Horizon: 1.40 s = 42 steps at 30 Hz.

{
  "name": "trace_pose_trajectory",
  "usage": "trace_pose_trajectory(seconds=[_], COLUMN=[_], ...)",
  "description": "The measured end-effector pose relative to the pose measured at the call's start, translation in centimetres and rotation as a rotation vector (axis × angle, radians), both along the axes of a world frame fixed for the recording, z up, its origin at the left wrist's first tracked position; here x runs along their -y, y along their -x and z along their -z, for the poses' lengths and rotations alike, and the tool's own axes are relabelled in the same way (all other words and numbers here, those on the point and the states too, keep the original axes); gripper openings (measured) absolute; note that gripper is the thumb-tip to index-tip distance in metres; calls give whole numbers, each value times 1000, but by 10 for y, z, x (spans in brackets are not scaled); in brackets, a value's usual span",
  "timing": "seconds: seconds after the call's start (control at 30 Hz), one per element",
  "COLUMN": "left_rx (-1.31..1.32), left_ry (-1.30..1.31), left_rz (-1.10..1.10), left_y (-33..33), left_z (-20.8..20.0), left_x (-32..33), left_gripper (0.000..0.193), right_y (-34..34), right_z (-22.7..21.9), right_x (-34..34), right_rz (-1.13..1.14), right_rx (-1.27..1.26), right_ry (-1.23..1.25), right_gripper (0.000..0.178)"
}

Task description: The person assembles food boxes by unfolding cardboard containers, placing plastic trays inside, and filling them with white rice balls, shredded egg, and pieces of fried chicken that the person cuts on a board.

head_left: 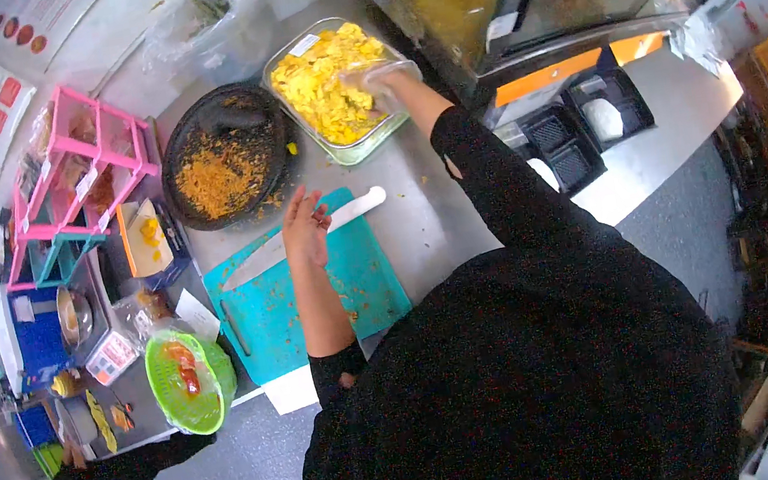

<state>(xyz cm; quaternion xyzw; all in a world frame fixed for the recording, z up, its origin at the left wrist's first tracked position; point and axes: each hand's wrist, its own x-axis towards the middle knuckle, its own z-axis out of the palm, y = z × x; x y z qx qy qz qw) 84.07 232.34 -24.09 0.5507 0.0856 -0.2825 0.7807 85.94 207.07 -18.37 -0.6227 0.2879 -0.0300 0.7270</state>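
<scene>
1. Right hand [378,85], in clear plastic, reaches into the yellow pieces [321,85]; its fingertips are obscured, so I cannot tell whether its grip grasps any.
2. Left hand [306,234], bare, has a loose, spread grip with nothing visible in it, above the knife [355,210]; best held clear of that blade.
3. Scooping gently from beneath should leave the pieces whole inside the clear tray [361,151], beside the mortar [174,157].
4. Tabletop [432,198] count: one tray, one knife, one teal board [376,286], one mortar, one pestle [232,117]; pieces too many to count.
</scene>
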Motion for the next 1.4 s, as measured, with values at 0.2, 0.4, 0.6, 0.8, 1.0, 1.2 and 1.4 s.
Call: trace_pose_trajectory(seconds=[0.2,0.4,0.6,0.8,1.0,1.2,1.4], left_rx=[-24,-29,-62,-99,-83,-91,-88], left_ry=[55,37,126,156,155,139,141], left_rz=[28,52,102,79,78,41,34], left_y=[-2,-5,-2,11,13,11,9], left_z=[-6,0,2,-11,-14,-11,-6], left_x=[13,7,9,2,10,0,-5], left_gripper=[36,35,33,31,30,30,31], right_y=[-19,13,107,229,266,255,267], right_z=[43,5,-20,-27,38,8,14], right_x=[48,15,-21,20,136,131,150], right_rz=[-67,156,80,404,630,32,170], right_rx=[-133,111,220,286,-110,-667,-489], right_ry=[-190,-559,-754,-733,200,934,1135], right_gripper=[56,42,25,26,37,51,53])
